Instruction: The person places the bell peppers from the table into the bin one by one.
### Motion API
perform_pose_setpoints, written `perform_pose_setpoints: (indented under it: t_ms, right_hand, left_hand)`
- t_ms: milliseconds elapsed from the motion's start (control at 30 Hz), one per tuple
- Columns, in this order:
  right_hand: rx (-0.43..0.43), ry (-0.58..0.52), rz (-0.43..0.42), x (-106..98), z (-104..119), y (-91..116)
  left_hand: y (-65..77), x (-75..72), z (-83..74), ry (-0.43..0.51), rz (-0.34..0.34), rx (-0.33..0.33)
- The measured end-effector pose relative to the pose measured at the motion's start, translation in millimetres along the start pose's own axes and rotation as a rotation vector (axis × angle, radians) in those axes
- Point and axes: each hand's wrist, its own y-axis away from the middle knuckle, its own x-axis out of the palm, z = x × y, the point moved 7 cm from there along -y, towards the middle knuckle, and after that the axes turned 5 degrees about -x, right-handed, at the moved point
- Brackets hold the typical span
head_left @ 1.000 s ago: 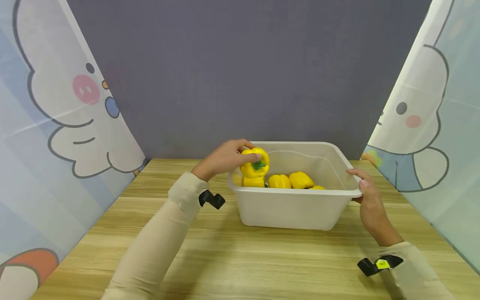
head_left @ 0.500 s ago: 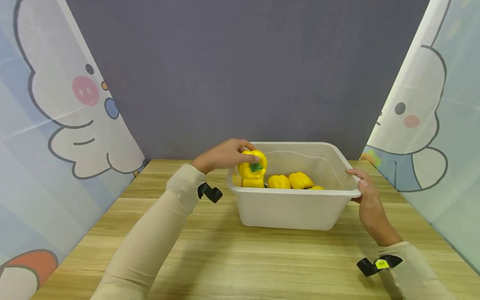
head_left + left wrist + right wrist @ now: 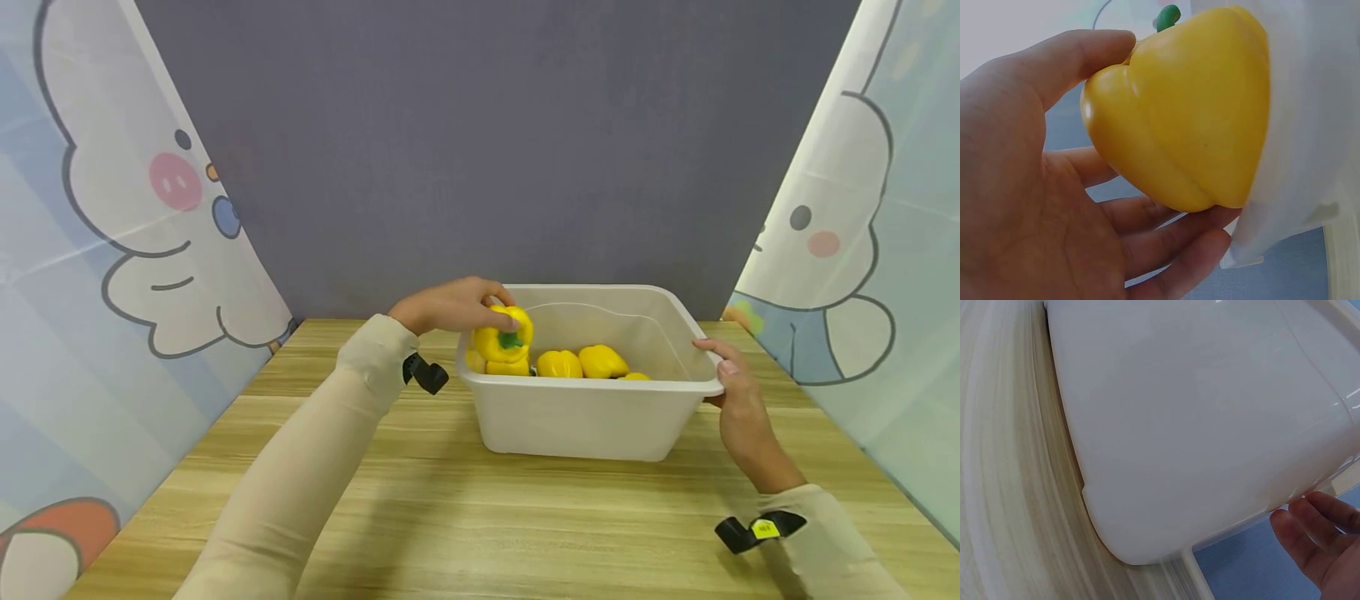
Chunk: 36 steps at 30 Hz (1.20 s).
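Note:
At the left end of a white plastic bin [image 3: 577, 421], my left hand [image 3: 457, 307] grips a yellow bell pepper [image 3: 495, 340] with a green stem. In the left wrist view the thumb lies near the stem of this bell pepper [image 3: 1191, 112], and the fingers curl under its far side. Below it in the bin another yellow pepper [image 3: 507, 367] shows in part. More yellow peppers [image 3: 602, 362] lie along the bin's bottom, partly hidden by the front wall. My right hand [image 3: 742, 408] holds the bin's right rim, thumb on top and fingers beneath; its fingertips [image 3: 1285, 525] show in the right wrist view.
The bin stands on a wood-grain table [image 3: 525, 533], close to a dark grey back panel [image 3: 495, 150]. Cartoon-printed sheets [image 3: 840, 217] flank the table on both sides.
My left hand has lowered the bell pepper slightly, a little to the left, toward the pepper beneath it. The right hand and the bin have stayed in place.

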Motion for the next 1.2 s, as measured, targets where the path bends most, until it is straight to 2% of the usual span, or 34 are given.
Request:
perform_pose_setpoints:
  t_ms: [167, 400, 700, 1200]
  right_hand:
    - [0.007, -0.005, -0.003, 0.0, 0.0, -0.1]
    - [0.013, 0.046, 0.010, -0.4, -0.3, -0.1]
    - [0.004, 0.017, 0.004, -1.0, -1.2, -0.4]
    - [0.017, 0.003, -0.008, -1.3, -2.8, -0.7]
  left_hand:
    - [-3.2, 0.7, -2.7, -0.031, 0.012, 0.000]
    - [-8.5, 3.8, -8.3, -0.073, 0.036, 0.001]
    - [-11.8, 6.1, -12.9, -0.125, 0.069, -0.014]
    - [-17.3, 7.9, -19.5, -0.128, 0.109, -0.011]
